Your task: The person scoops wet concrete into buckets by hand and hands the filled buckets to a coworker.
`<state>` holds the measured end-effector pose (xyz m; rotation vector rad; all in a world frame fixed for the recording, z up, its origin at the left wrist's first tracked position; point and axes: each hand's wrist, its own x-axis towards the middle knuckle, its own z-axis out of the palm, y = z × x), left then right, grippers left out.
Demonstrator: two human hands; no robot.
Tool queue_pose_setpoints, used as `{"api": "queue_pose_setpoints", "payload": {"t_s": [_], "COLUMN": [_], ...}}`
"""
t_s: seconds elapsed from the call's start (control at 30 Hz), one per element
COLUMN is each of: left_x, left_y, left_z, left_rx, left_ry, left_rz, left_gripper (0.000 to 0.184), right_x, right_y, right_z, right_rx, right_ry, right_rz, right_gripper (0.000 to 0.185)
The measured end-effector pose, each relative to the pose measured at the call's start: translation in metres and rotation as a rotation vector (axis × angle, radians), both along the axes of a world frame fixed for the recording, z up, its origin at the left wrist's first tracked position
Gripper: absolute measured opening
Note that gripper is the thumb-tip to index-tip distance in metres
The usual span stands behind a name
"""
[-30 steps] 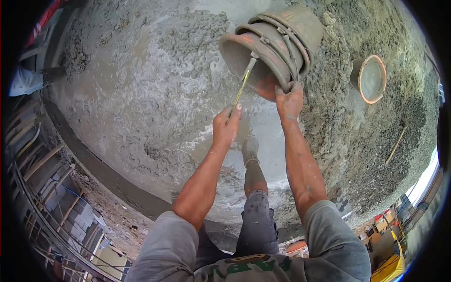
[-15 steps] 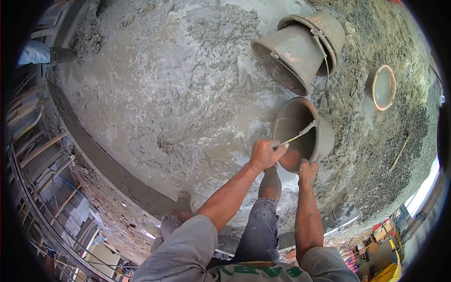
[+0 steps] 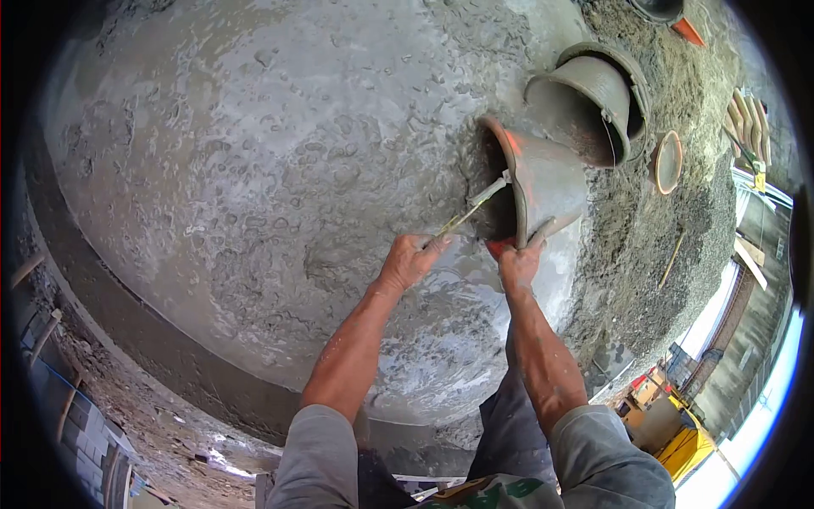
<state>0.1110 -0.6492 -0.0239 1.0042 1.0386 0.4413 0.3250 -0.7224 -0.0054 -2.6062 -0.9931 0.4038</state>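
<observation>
A grey, cement-coated bucket [image 3: 551, 182] with an orange-stained rim lies tipped on its side over the wet cement [image 3: 322, 170], its mouth facing left. My left hand [image 3: 413, 259] is closed on the bucket's handle, pulled out to the left of the mouth. At the lower rim, my right hand [image 3: 521, 261] grips the bucket with its fingers on the outer wall. Just beyond it, up and to the right, two nested buckets [image 3: 593, 89] lie on their sides. The inside of the held bucket is dark and partly hidden.
A small round bucket [image 3: 668, 163] stands on the gravelly ground at the right, with a thin stick [image 3: 671, 259] below it. A dark container [image 3: 657, 8] and an orange piece [image 3: 688, 31] are at the top right. A concrete edge [image 3: 170, 339] curves along the lower left.
The held bucket, first nested with the others, came away towards me, then moved up and left, tipping further with its mouth to the left. The view has shifted.
</observation>
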Motion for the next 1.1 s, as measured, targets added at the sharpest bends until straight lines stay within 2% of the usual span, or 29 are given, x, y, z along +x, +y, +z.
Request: {"api": "queue_pose_setpoints", "payload": {"t_s": [0.07, 0.17, 0.2, 0.23, 0.33, 0.37, 0.43, 0.47, 0.5, 0.53, 0.57, 0.67, 0.73, 0.8, 0.87, 0.9, 0.93, 1.0, 1.03, 1.1], "left_x": [-0.047, -0.130, -0.155, -0.180, -0.237, -0.253, -0.267, -0.265, -0.259, -0.250, -0.238, -0.195, -0.161, -0.127, -0.112, -0.115, -0.120, -0.138, -0.141, -0.147], "left_y": [-0.024, -0.038, -0.046, -0.057, -0.080, -0.082, -0.079, -0.075, -0.068, -0.062, -0.053, -0.020, -0.008, -0.004, -0.011, -0.014, -0.020, -0.042, -0.039, -0.029], "left_z": [0.002, 0.034, 0.048, 0.064, 0.119, 0.136, 0.172, 0.189, 0.208, 0.229, 0.248, 0.284, 0.292, 0.290, 0.264, 0.253, 0.244, 0.223, 0.229, 0.251], "left_rx": [0.075, -0.083, -0.115, -0.145, -0.083, -0.041, -0.132, -0.177, -0.111, -0.046, 0.025, 0.146, 0.202, 0.249, 0.245, 0.289, 0.327, 0.208, 0.107, -0.091], "left_ry": [0.045, 0.072, 0.078, 0.090, 0.238, 0.311, 0.383, 0.416, 0.469, 0.529, 0.581, 0.620, 0.638, 0.685, 0.584, 0.533, 0.479, 0.567, 0.579, 0.601], "left_rz": [0.100, 0.087, 0.145, 0.196, 0.267, 0.279, 0.361, 0.402, 0.380, 0.339, 0.300, 0.231, 0.170, 0.061, 0.068, 0.096, 0.119, 0.020, 0.101, 0.263], "left_gripper": [0.050, 0.049, 0.049, 0.049, 0.047, 0.047, 0.047, 0.047, 0.044, 0.043, 0.042, 0.041, 0.042, 0.043, 0.037, 0.035, 0.033, 0.032, 0.036, 0.046], "right_x": [-0.049, -0.122, -0.150, -0.176, -0.243, -0.260, -0.298, -0.308, -0.313, -0.314, -0.310, -0.262, -0.216, -0.196, -0.181, -0.179, -0.169, -0.155, -0.165, -0.158], "right_y": [0.006, -0.004, -0.008, -0.014, -0.030, -0.030, -0.032, -0.029, -0.018, -0.010, -0.018, 0.000, 0.016, 0.027, 0.023, 0.026, 0.017, -0.016, 0.006, -0.006], "right_z": [0.003, 0.002, 0.004, 0.006, 0.004, 0.002, 0.011, 0.022, 0.048, 0.068, 0.050, 0.047, 0.043, 0.030, 0.022, 0.032, 0.013, -0.042, 0.039, 0.042], "right_rx": [-0.005, -0.009, -0.001, 0.008, 0.142, 0.145, 0.136, 0.025, -0.093, -0.211, -0.143, -0.179, -0.362, -0.421, -0.363, -0.333, -0.310, -0.271, -0.256, -0.230], "right_ry": [0.024, 0.041, 0.050, 0.042, 0.342, 0.312, 0.265, 0.405, 0.538, 0.665, 0.698, 1.207, 1.168, 1.298, 1.581, 1.509, 1.371, 1.100, 1.151, 1.099], "right_rz": [0.052, 0.159, 0.176, 0.294, 0.275, 0.326, 0.424, 0.326, 0.225, 0.120, 0.107, -0.072, 0.369, 0.380, -0.083, -0.269, -0.261, -0.242, -0.219, -0.326], "right_gripper": [0.088, 0.089, 0.090, 0.086, 0.080, 0.079, 0.076, 0.076, 0.076, 0.076, 0.068, 0.047, 0.033, 0.023, 0.018, 0.021, 0.022, 0.024, 0.020, 0.021]}}
